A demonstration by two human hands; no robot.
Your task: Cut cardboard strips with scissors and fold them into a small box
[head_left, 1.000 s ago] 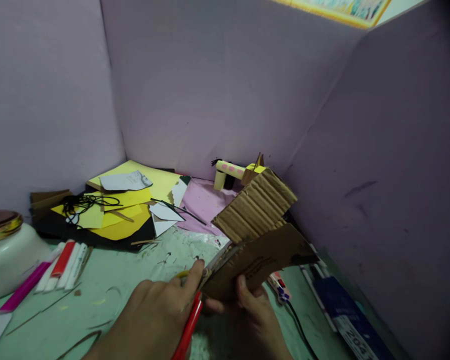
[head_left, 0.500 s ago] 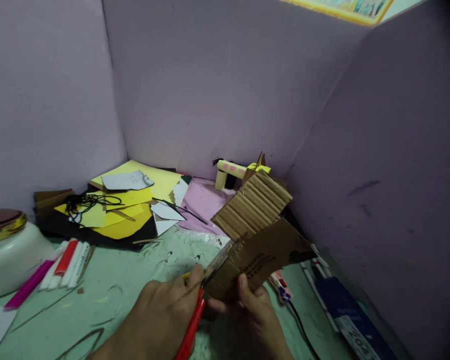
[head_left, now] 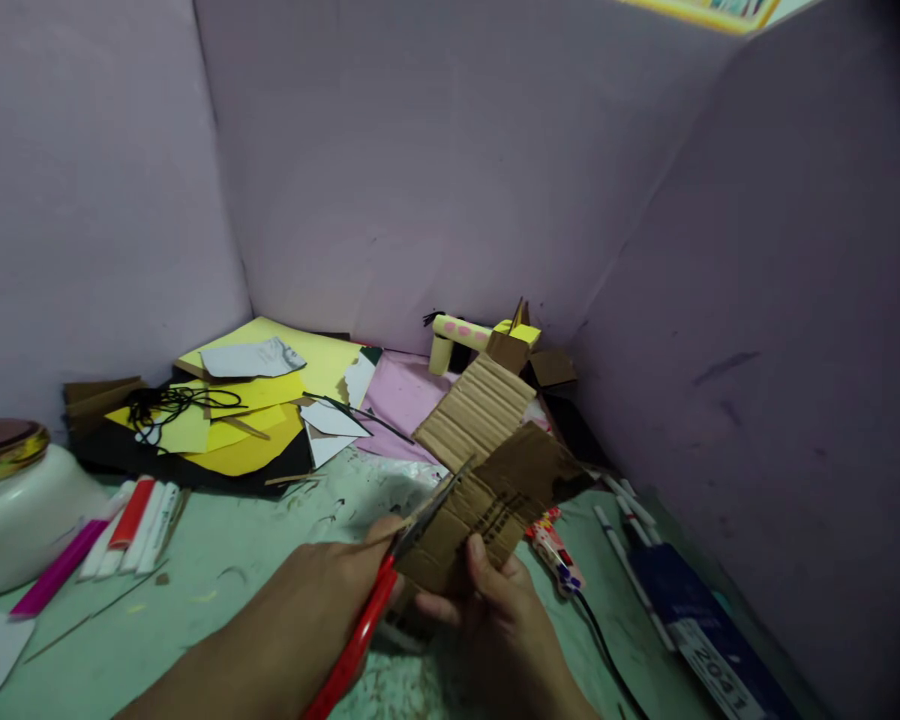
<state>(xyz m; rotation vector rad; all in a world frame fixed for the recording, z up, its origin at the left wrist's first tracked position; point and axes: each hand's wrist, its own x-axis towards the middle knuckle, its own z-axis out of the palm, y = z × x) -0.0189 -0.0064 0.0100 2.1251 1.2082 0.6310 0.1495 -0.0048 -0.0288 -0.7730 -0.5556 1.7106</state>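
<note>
Pinching the brown cardboard [head_left: 491, 490] between thumb and fingers, the right hand [head_left: 506, 610] holds it above the bench [head_left: 262, 535], toward its near edge; the left hand [head_left: 345, 588] is curled around red-handled scissors [head_left: 376, 607], whose blades lie along the cardboard. Yellow sheets [head_left: 244, 460] lie near the bench's far left corner.

Over the table [head_left: 270, 540], we have the scissors [head_left: 371, 610] in our left hand [head_left: 330, 595] and the cardboard [head_left: 514, 480] in our right hand [head_left: 506, 605], the blades against it. To our left lie the markers [head_left: 146, 535], just right of the jar [head_left: 30, 535]; behind them are the paper sheets [head_left: 236, 465], with the string [head_left: 161, 405] on top. Beyond the cardboard, near the back wall [head_left: 390, 180], stands the figure [head_left: 442, 345]. On our right lies the corded tool [head_left: 559, 560], with the packet [head_left: 686, 605] farther right.
</note>
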